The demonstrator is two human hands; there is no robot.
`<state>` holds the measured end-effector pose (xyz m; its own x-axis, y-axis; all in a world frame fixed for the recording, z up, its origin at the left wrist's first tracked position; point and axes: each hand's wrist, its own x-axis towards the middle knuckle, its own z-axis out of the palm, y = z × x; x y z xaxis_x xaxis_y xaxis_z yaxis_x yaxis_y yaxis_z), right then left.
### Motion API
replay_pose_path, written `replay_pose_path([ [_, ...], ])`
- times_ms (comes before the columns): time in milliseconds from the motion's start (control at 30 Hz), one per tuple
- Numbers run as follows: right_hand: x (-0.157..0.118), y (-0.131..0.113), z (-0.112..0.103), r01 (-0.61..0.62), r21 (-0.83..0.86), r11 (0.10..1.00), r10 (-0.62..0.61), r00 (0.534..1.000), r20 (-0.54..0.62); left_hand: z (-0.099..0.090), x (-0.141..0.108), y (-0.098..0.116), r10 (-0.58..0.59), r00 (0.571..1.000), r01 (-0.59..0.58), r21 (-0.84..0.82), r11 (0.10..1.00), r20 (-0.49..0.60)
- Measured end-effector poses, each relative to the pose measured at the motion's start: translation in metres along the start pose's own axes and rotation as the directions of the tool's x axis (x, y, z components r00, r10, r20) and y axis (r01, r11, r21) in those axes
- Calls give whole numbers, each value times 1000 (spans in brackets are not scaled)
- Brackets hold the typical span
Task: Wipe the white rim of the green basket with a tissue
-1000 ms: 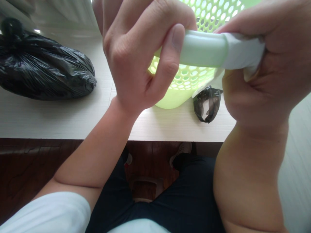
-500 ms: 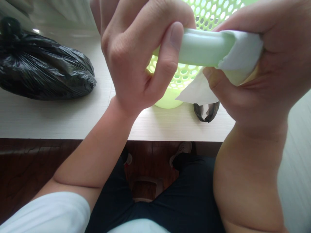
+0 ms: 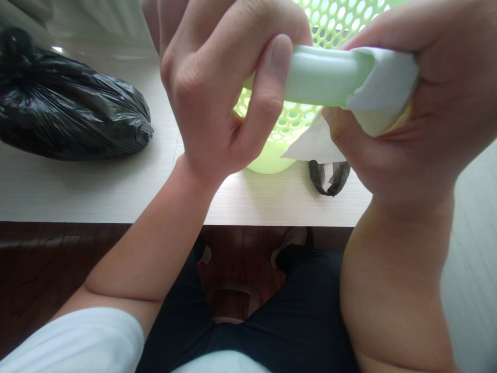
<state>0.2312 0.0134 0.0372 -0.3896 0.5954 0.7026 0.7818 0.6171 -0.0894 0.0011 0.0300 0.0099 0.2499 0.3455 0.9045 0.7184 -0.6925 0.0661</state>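
A light green basket (image 3: 272,158) with a honeycomb of holes in its wall stands on the table behind my hands. My left hand (image 3: 221,88) is closed around its thick, smooth rim (image 3: 322,75), thumb on the near side. On the right, my right hand (image 3: 419,114) presses a white tissue (image 3: 388,77) over the same rim, its thumb below. A loose corner of the tissue hangs down under the rim. The far fingers of my right hand are hidden behind the rim and tissue.
A full, knotted black plastic bag (image 3: 73,109) lies on the pale table (image 3: 97,191) at the left. Close to the front edge, under the tissue, sits a small dark ring-shaped piece (image 3: 330,178), perhaps rolled plastic. My legs are below the table edge.
My right hand and the tissue have shifted very slightly left, and the hanging tissue corner sits a touch higher. My left hand keeps its hold on the rim.
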Motion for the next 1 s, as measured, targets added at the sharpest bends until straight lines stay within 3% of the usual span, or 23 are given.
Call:
replay_pose_path([
  [33,0,-1,0,4,2,1000,-4,1000,-3,0,0,1,-68,997,68,2,998,-24],
  [300,1,-1,1,14,18,1000,-13,1000,-7,-1,1,-1,-2,1000,2,-15,1000,22],
  [400,1,-2,1,-2,13,1000,2,1000,-6,-1,1,0,-52,999,52,-20,998,-3],
  [500,2,-5,0,-28,-1,1000,28,1000,-5,0,0,1,-24,999,23,-20,1000,-21],
  [900,2,-9,1,-71,-40,997,71,997,0,-2,0,6,-86,996,86,-25,996,23],
  [1000,3,-8,1,-31,-32,999,30,999,-11,-2,1,4,-74,997,74,-23,997,-3],
])
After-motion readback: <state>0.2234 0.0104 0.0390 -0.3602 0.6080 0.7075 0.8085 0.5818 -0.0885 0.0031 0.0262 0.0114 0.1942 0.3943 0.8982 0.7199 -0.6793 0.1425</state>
